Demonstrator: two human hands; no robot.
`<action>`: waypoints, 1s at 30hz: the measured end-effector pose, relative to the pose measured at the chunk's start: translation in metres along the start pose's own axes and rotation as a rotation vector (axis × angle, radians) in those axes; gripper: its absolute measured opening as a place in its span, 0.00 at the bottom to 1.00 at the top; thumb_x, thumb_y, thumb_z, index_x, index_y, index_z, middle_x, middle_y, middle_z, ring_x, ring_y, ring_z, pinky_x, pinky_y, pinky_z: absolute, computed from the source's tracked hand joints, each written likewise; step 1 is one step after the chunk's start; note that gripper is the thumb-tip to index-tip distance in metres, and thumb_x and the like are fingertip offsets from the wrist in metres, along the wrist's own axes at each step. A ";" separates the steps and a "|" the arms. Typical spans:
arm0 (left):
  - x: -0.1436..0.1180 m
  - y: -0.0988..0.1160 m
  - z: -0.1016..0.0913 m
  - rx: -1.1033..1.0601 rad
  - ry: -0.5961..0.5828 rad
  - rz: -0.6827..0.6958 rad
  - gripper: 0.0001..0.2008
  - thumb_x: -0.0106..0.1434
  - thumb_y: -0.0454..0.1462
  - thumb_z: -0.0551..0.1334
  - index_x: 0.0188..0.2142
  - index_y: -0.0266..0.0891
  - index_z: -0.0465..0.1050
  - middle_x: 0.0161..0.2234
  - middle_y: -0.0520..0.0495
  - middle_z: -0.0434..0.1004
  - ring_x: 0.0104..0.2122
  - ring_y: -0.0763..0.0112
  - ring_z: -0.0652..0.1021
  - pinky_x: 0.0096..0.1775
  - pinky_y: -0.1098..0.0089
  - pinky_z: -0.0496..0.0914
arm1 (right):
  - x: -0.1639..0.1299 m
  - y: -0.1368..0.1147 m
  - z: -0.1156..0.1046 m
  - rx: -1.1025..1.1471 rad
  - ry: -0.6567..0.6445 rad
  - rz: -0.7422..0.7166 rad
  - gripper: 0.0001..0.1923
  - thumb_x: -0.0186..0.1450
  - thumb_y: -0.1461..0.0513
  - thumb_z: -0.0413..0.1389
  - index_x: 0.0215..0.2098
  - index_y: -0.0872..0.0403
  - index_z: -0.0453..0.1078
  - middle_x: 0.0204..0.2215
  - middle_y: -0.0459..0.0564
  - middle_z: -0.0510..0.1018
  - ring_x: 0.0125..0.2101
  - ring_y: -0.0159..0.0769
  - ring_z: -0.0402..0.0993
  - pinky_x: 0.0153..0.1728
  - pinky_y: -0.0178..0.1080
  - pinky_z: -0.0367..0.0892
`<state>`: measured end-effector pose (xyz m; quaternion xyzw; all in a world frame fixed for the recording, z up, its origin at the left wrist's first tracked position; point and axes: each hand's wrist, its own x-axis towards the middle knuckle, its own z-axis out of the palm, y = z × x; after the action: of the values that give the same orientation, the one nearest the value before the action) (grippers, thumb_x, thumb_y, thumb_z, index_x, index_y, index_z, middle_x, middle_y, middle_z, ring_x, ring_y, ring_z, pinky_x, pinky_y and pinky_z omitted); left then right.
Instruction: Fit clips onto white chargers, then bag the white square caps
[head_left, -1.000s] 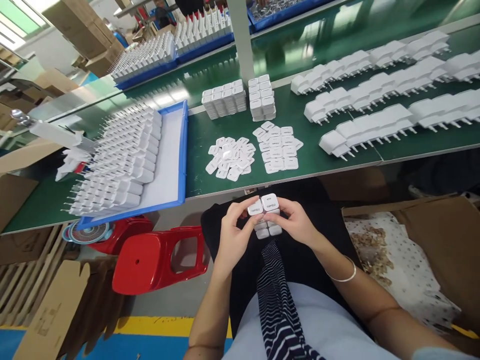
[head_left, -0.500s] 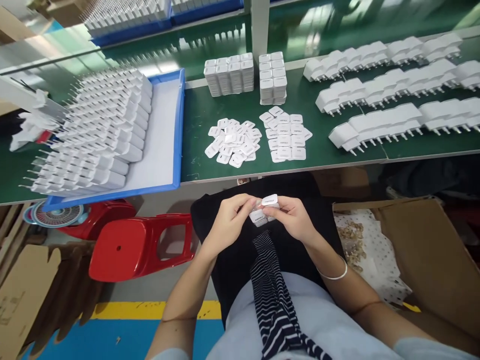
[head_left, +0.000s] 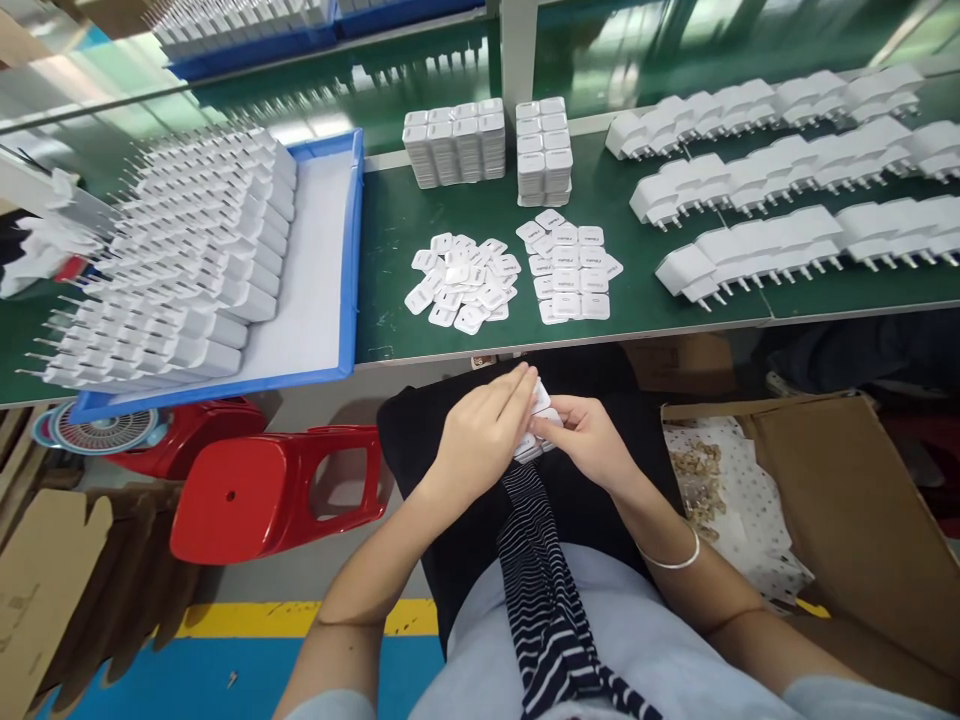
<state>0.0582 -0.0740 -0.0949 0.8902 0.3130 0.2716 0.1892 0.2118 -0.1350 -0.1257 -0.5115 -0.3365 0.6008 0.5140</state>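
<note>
A green worktop point(head_left: 660, 300) carried a blue tray point(head_left: 351, 260) of white chargers point(head_left: 172, 290), loose white caps point(head_left: 465, 285) and charger rows point(head_left: 787, 170), while below its edge, above a red stool point(head_left: 285, 490), the left hand point(head_left: 487, 440) and right hand point(head_left: 589, 440) both clasped a small white stack of parts point(head_left: 540, 415).

White charger bodies point(head_left: 787, 245) are lying on a dark green desk point(head_left: 645, 300). White plastic covers point(head_left: 465, 283) are showing against the same green. A tray point(head_left: 351, 250) is showing a blue rim and a white floor. A glossy red stool point(head_left: 277, 495) is standing on grey floor point(head_left: 315, 590) edged by a yellow stripe point(head_left: 300, 618) and blue paint. A navy-and-white striped cloth point(head_left: 547, 600) is hanging over a black apron point(head_left: 450, 450). Brown cardboard point(head_left: 862, 500) is holding white paper speckled with gold dots.
</note>
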 end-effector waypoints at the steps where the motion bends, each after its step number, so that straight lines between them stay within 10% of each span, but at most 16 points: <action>1: 0.000 0.002 0.001 -0.052 -0.067 -0.013 0.16 0.70 0.36 0.54 0.54 0.38 0.74 0.53 0.39 0.77 0.52 0.58 0.78 0.52 0.61 0.73 | 0.000 -0.001 0.000 -0.022 -0.016 -0.029 0.12 0.55 0.54 0.67 0.28 0.55 0.79 0.21 0.45 0.77 0.24 0.33 0.72 0.28 0.36 0.69; 7: 0.006 -0.002 -0.006 -0.375 -0.271 -0.200 0.14 0.69 0.40 0.57 0.50 0.43 0.77 0.47 0.46 0.81 0.45 0.64 0.81 0.48 0.67 0.74 | -0.002 -0.003 -0.002 -0.121 -0.096 -0.085 0.12 0.61 0.54 0.63 0.34 0.54 0.80 0.28 0.47 0.80 0.29 0.37 0.75 0.33 0.38 0.71; 13: 0.017 -0.014 -0.010 -0.344 0.003 -0.383 0.19 0.71 0.43 0.54 0.30 0.38 0.78 0.25 0.49 0.78 0.25 0.71 0.77 0.30 0.72 0.70 | -0.008 -0.003 -0.001 -0.021 -0.090 0.012 0.11 0.59 0.55 0.64 0.33 0.55 0.79 0.28 0.48 0.81 0.27 0.34 0.75 0.30 0.36 0.71; 18: 0.048 -0.055 -0.031 0.146 0.482 -0.308 0.17 0.72 0.43 0.52 0.42 0.38 0.78 0.41 0.41 0.82 0.42 0.63 0.80 0.44 0.66 0.71 | -0.015 -0.002 -0.007 0.046 -0.022 0.098 0.11 0.55 0.55 0.67 0.31 0.54 0.79 0.25 0.47 0.81 0.24 0.33 0.75 0.25 0.34 0.71; 24: 0.090 -0.096 -0.022 0.311 0.291 -0.259 0.18 0.70 0.44 0.52 0.48 0.38 0.77 0.57 0.37 0.74 0.56 0.51 0.73 0.56 0.54 0.67 | -0.012 0.005 -0.008 0.095 0.024 0.134 0.11 0.53 0.55 0.68 0.31 0.54 0.80 0.24 0.47 0.81 0.24 0.33 0.76 0.25 0.35 0.72; 30: 0.093 -0.084 -0.017 0.223 0.252 -0.203 0.21 0.70 0.48 0.53 0.53 0.39 0.74 0.61 0.38 0.68 0.63 0.50 0.64 0.63 0.51 0.58 | -0.007 0.004 -0.006 0.108 0.018 0.111 0.11 0.54 0.56 0.68 0.31 0.54 0.80 0.25 0.47 0.81 0.25 0.33 0.77 0.27 0.35 0.73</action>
<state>0.0709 0.0516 -0.0907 0.8285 0.4505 0.3241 0.0750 0.2158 -0.1438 -0.1292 -0.5062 -0.2701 0.6410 0.5098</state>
